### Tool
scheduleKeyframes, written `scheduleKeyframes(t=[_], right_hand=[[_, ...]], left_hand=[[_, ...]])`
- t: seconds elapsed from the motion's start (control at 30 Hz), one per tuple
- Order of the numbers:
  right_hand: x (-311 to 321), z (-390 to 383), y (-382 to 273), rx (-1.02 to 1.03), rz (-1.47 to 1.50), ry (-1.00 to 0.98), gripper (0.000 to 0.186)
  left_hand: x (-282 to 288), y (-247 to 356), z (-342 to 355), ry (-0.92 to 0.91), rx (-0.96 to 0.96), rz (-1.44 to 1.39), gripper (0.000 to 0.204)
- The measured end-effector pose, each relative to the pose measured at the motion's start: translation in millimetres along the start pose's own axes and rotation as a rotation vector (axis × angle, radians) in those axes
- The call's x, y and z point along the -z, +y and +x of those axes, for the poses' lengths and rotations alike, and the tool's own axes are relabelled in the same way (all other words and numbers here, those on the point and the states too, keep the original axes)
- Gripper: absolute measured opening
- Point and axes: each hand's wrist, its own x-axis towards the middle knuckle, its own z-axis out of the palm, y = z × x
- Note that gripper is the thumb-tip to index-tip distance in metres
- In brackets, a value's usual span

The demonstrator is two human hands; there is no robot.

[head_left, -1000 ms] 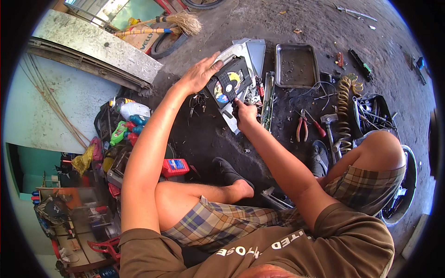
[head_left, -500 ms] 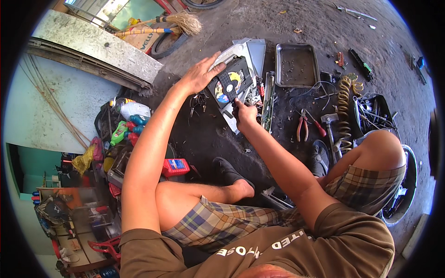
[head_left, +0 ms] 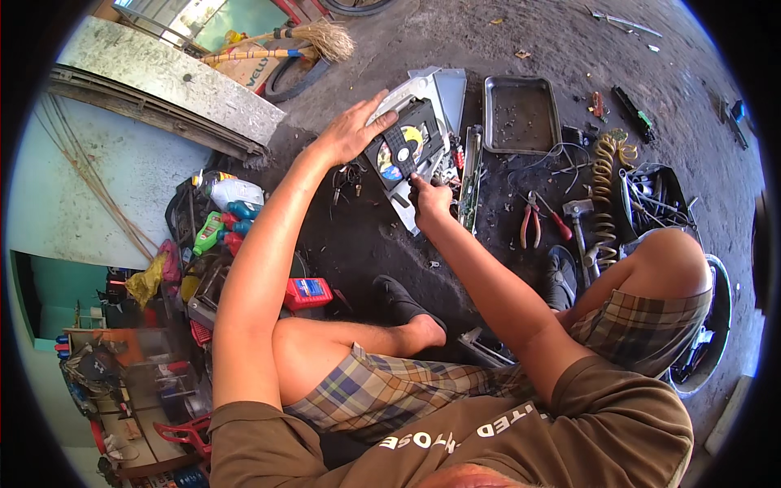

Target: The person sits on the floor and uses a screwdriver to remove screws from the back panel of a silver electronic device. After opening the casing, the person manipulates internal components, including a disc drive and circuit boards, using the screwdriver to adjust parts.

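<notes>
On the ground in front of me is a disc player unit (head_left: 387, 167), a black frame with a colourful disc showing through it, on a pale metal casing (head_left: 404, 213). My left hand (head_left: 358, 130) lies on the unit's upper left edge with its fingers stretched out. At the lower edge is my right hand (head_left: 431, 199), its fingers curled in and the thumb against the black frame. What sits inside those curled fingers is hidden. Small loose parts and a long metal strip (head_left: 471, 179) lie just right of the unit.
A shallow metal tray (head_left: 486, 122) with small bits stands at the back right. Nearer are red-handled pliers (head_left: 535, 224), a red-handled screwdriver (head_left: 561, 226), a hammer (head_left: 578, 209), a coil spring (head_left: 603, 167) and a tool container (head_left: 674, 195). Bottles (head_left: 232, 192) crowd the left, with a red bottle (head_left: 307, 293) nearer.
</notes>
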Motion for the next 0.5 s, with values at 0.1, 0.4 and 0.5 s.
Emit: scheduleKeyframes(t=[0.1,0.4,0.5], right_hand=[[0.4,-2.3,-0.5,0.014,-0.033,-0.001,0.037],[2.8,6.0,0.1,-0.003,-0.015,-0.019,0.017],[2.6,7.6,2.6,0.075,-0.084,0.011,0.016]], left_hand=[[1.2,0.4,-0.3,-0.005,0.000,-0.001,0.105],[1.7,2.2,-0.3,-0.010,-0.007,0.003,0.105],[1.7,3.5,1.1,-0.008,-0.008,0.004,0.105]])
